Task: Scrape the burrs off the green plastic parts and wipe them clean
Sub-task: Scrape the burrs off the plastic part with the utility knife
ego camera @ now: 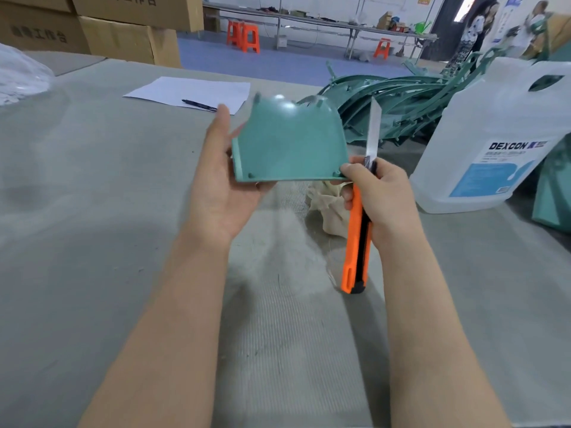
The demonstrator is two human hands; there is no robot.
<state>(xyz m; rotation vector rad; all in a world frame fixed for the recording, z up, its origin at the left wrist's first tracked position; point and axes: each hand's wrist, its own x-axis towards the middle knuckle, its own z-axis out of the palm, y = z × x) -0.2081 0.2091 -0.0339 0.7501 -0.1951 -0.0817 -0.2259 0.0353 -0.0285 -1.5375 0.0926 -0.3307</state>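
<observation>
A flat green plastic part (pixel 290 143) with a curved far edge and raised rims is held up over the table. My left hand (pixel 222 186) holds its left side, thumb pointing up and fingers underneath. My right hand (pixel 383 199) grips an orange and black utility knife (pixel 355 242). The knife's long blade (pixel 374 128) points up just right of the part. The right thumb presses on the part's near right corner. A beige cloth (pixel 327 205) lies crumpled on the table below the part.
A heap of green plastic parts (pixel 401 103) lies behind, and another green piece (pixel 553 193) sits at the right edge. A big clear DEXCON jug (pixel 500 134) stands at right. Paper (pixel 191 91) with a pen (pixel 199 105) lies farther back, near cardboard boxes (pixel 123 32).
</observation>
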